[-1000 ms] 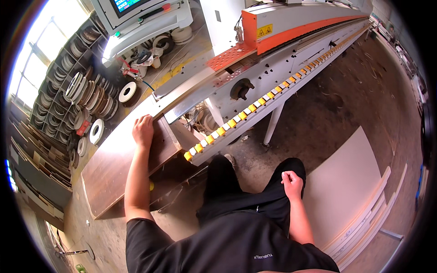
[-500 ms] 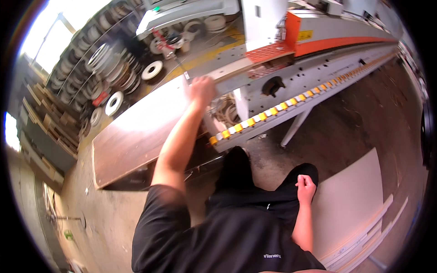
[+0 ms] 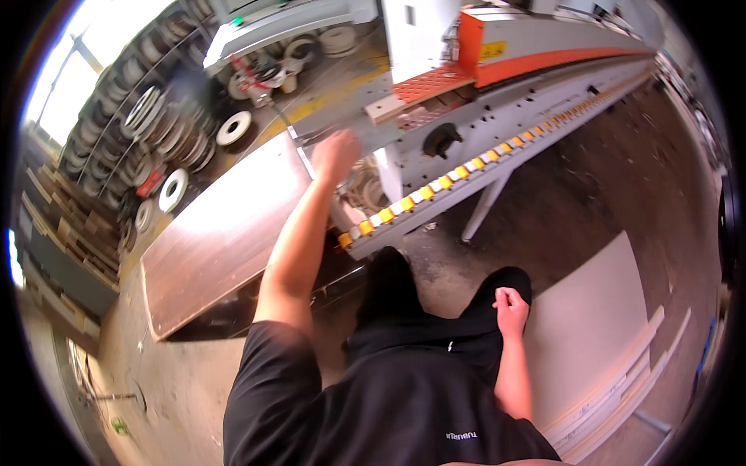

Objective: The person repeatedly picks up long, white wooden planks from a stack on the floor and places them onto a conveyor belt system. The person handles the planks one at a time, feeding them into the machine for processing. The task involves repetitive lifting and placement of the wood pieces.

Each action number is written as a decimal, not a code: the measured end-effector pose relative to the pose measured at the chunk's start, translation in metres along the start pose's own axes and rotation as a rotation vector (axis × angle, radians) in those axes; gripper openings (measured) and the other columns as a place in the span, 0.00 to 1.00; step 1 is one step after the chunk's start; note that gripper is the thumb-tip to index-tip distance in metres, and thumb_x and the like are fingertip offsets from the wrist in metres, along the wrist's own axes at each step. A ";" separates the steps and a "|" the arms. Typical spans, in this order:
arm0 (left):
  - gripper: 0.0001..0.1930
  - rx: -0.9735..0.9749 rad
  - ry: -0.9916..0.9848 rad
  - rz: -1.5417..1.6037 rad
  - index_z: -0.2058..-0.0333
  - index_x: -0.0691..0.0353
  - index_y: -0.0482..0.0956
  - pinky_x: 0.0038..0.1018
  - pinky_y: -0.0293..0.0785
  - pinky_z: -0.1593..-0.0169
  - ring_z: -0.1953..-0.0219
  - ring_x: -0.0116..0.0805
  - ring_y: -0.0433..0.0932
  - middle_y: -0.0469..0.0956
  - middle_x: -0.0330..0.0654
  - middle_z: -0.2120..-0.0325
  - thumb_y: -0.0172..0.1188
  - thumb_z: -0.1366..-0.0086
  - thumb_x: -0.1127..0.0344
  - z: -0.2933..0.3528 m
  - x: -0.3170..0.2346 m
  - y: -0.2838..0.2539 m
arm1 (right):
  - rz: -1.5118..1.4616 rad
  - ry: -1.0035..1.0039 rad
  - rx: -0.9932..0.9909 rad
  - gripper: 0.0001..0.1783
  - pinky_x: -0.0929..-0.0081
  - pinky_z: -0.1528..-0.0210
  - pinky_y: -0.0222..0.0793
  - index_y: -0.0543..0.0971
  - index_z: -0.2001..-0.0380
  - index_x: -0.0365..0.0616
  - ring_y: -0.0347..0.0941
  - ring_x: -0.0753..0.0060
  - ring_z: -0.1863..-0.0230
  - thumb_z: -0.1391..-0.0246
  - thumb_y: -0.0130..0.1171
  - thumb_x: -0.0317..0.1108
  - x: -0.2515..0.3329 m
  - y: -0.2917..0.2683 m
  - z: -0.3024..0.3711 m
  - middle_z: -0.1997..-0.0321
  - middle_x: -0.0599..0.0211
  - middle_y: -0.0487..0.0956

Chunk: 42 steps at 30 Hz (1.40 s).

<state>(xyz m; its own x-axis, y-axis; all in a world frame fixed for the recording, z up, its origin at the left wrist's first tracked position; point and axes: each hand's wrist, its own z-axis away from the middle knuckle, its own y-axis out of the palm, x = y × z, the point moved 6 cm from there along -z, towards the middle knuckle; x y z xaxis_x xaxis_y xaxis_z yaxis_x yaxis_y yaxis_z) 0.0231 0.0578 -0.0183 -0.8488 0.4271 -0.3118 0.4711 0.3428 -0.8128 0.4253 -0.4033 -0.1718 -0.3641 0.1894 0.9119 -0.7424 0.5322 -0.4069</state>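
Note:
My left hand (image 3: 338,154) is raised at the inner edge of a brown, glossy tabletop (image 3: 225,241), close to the end of a long machine (image 3: 544,50). Its fingers look closed, with a grey smear of motion about them; what they hold, if anything, I cannot make out. Just beyond, a pale wooden strip (image 3: 382,110) sticks out beside the machine's red perforated plate (image 3: 431,81). My right hand (image 3: 510,312) hangs loosely curled in front of my right thigh, apart from the machine, and nothing shows in it.
A rail of yellow and white rollers (image 3: 426,193) runs along the machine's near side. Pale panels (image 3: 594,326) lean or lie at my right. Edging rolls (image 3: 172,190) stand on the floor and on a rack at the left, near stacked offcuts (image 3: 66,217).
The view has shifted, so most things sit further left. My left hand has moved off the tabletop's corner, and the wooden strip's end behind it now shows. My right hand stays curled.

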 end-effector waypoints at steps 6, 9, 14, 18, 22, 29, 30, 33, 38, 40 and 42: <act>0.08 -0.036 0.079 0.198 0.60 0.54 0.87 0.46 0.81 0.54 0.59 0.55 0.86 0.87 0.48 0.63 0.65 0.33 0.60 -0.007 -0.014 0.009 | 0.024 0.064 -0.013 0.11 0.73 0.62 0.82 0.90 0.56 0.46 0.90 0.74 0.68 0.29 0.67 0.41 -0.001 -0.011 0.007 0.71 0.66 0.89; 0.07 -0.069 0.133 0.191 0.61 0.55 0.88 0.47 0.81 0.56 0.61 0.56 0.87 0.88 0.49 0.64 0.66 0.34 0.62 -0.010 0.001 0.025 | 0.128 0.026 -0.017 0.14 0.73 0.60 0.83 0.91 0.52 0.45 0.89 0.76 0.66 0.26 0.64 0.42 0.001 -0.011 0.008 0.66 0.69 0.91; 0.09 0.020 0.174 0.111 0.62 0.51 0.87 0.44 0.79 0.57 0.63 0.47 0.85 0.86 0.40 0.67 0.63 0.27 0.56 -0.014 0.023 0.038 | 0.086 0.066 -0.018 0.15 0.68 0.60 0.83 0.90 0.51 0.47 0.90 0.68 0.66 0.26 0.63 0.45 0.004 -0.028 0.010 0.65 0.64 0.91; 0.12 0.112 0.106 -0.012 0.55 0.49 0.88 0.48 0.79 0.51 0.55 0.52 0.86 0.88 0.44 0.57 0.60 0.26 0.53 -0.017 0.028 0.025 | 0.115 0.127 -0.225 0.16 0.63 0.59 0.81 0.90 0.55 0.54 0.88 0.62 0.66 0.27 0.61 0.49 0.003 -0.072 0.026 0.69 0.67 0.90; 0.14 0.104 0.163 0.016 0.53 0.54 0.88 0.46 0.80 0.50 0.54 0.53 0.86 0.89 0.46 0.55 0.60 0.25 0.54 -0.020 0.015 0.025 | 0.254 0.330 -0.538 0.13 0.65 0.57 0.83 0.91 0.55 0.56 0.89 0.62 0.63 0.30 0.65 0.49 -0.080 -0.148 0.073 0.65 0.69 0.91; 0.15 0.122 0.150 -0.017 0.52 0.57 0.88 0.45 0.79 0.45 0.48 0.53 0.85 0.89 0.47 0.51 0.60 0.24 0.55 -0.018 0.013 0.021 | 0.955 0.863 -0.990 0.35 0.49 0.35 0.77 0.81 0.35 0.51 0.78 0.44 0.36 0.42 0.74 0.52 -0.176 -0.326 0.279 0.37 0.56 0.84; 0.15 0.132 0.136 -0.024 0.52 0.57 0.88 0.45 0.79 0.45 0.48 0.53 0.85 0.89 0.46 0.50 0.59 0.24 0.55 -0.017 0.008 0.018 | 1.020 1.048 -1.011 0.39 0.49 0.32 0.75 0.79 0.32 0.50 0.76 0.46 0.31 0.43 0.74 0.54 -0.180 -0.341 0.314 0.32 0.57 0.82; 0.15 0.087 0.193 -0.037 0.52 0.56 0.88 0.46 0.79 0.45 0.49 0.53 0.86 0.89 0.46 0.50 0.59 0.24 0.54 -0.017 0.014 0.023 | 0.972 1.322 -1.017 0.45 0.48 0.27 0.72 0.76 0.29 0.49 0.69 0.48 0.25 0.44 0.74 0.59 -0.187 -0.353 0.384 0.24 0.59 0.74; 0.15 0.103 0.145 -0.063 0.52 0.56 0.88 0.46 0.80 0.47 0.52 0.53 0.86 0.89 0.46 0.52 0.59 0.24 0.54 -0.017 0.010 0.019 | 0.953 1.258 -1.076 0.43 0.49 0.30 0.74 0.82 0.35 0.54 0.76 0.51 0.35 0.52 0.78 0.60 -0.166 -0.335 0.400 0.37 0.60 0.80; 0.15 0.089 0.148 -0.076 0.52 0.56 0.88 0.46 0.80 0.48 0.52 0.53 0.87 0.89 0.46 0.53 0.59 0.24 0.54 -0.017 0.015 0.018 | 0.881 1.210 -1.050 0.42 0.49 0.31 0.74 0.83 0.36 0.55 0.76 0.49 0.35 0.52 0.79 0.60 -0.166 -0.328 0.393 0.39 0.60 0.81; 0.14 0.101 0.142 -0.080 0.53 0.56 0.88 0.47 0.80 0.49 0.53 0.54 0.86 0.89 0.47 0.53 0.58 0.24 0.55 -0.014 0.007 0.015 | 0.821 1.165 -1.025 0.42 0.48 0.32 0.75 0.83 0.36 0.55 0.76 0.48 0.36 0.52 0.79 0.60 -0.162 -0.320 0.370 0.40 0.60 0.82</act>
<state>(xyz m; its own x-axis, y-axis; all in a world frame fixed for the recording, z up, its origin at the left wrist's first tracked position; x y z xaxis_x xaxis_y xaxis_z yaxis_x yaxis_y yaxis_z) 0.0272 0.0778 -0.0259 -0.8369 0.5177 -0.1776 0.3707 0.2974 -0.8799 0.5136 -0.9092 -0.2090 0.4675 0.8473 0.2519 0.1995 0.1765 -0.9639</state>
